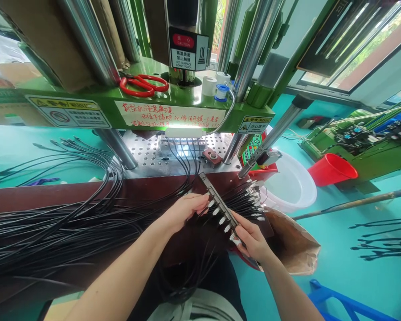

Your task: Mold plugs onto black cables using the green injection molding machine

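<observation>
My right hand (252,240) is closed on the near end of a long metal fixture bar (217,203) that slants up toward the machine. Several black cables with white connector ends sit in the bar's slots. My left hand (187,209) pinches one of these cables (211,204) at the bar's middle, fingers pressed together. More connector tips (254,198) fan out just right of the bar. A thick bundle of black cables (53,223) lies across the brown bench to the left.
A green moulding press (173,107) stands ahead, with red scissors (142,84) and tape rolls (217,84) on its ledge. A white basin (294,187), red bucket (330,169) and brown paper bag (297,245) sit at the right on the teal floor.
</observation>
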{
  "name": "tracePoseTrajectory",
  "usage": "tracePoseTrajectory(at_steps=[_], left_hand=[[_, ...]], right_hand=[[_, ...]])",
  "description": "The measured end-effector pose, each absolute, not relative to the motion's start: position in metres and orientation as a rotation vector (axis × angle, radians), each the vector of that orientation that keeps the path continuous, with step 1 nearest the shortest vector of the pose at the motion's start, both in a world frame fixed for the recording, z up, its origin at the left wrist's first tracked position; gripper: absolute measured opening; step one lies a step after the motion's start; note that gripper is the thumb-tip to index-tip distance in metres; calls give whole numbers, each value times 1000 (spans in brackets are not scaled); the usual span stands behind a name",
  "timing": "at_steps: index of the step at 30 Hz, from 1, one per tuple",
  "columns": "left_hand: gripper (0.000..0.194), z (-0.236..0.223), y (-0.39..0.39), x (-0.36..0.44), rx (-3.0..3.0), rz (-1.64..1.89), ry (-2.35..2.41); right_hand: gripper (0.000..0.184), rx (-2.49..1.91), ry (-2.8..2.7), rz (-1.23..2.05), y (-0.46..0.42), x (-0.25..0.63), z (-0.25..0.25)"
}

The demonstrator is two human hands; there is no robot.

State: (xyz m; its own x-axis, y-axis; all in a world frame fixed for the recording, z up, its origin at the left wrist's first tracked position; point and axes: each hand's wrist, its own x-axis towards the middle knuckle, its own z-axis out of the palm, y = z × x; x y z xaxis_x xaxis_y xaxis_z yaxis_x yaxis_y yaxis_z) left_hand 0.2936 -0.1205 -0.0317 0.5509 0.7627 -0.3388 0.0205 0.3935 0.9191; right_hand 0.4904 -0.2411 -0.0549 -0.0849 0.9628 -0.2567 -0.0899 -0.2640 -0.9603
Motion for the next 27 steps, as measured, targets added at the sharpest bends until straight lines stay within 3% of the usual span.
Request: tracePoseTrajectory(at_steps=[6,11,14,17,22,24,27], left_hand=[[45,-33,-113,303,1392,552,933],[25,-8,-110,298,2190,299,1365],[25,3,-107,282,2366,258,1471],[22,-3,-96,263,2384,349,1536],[27,-33,-76,249,2358,385,1587],[31,-41,-74,250,2347,371,1544],[35,-45,-75,252,2345,359,1509]], right_hand=[[57,-1376,-1047,1488,-238,481,-48],[50,-1515,-864,1472,-225,476,-42],[44,-1698,-1019,1460,-217,479,-38],[31,-1961,-1511,1198,-210,487,-26],[24,-1962,-2258,253,-166,490,6],[21,-1739,-2207,184,-124,481,15],[21,-1527,-1892,388,-47,457,19]])
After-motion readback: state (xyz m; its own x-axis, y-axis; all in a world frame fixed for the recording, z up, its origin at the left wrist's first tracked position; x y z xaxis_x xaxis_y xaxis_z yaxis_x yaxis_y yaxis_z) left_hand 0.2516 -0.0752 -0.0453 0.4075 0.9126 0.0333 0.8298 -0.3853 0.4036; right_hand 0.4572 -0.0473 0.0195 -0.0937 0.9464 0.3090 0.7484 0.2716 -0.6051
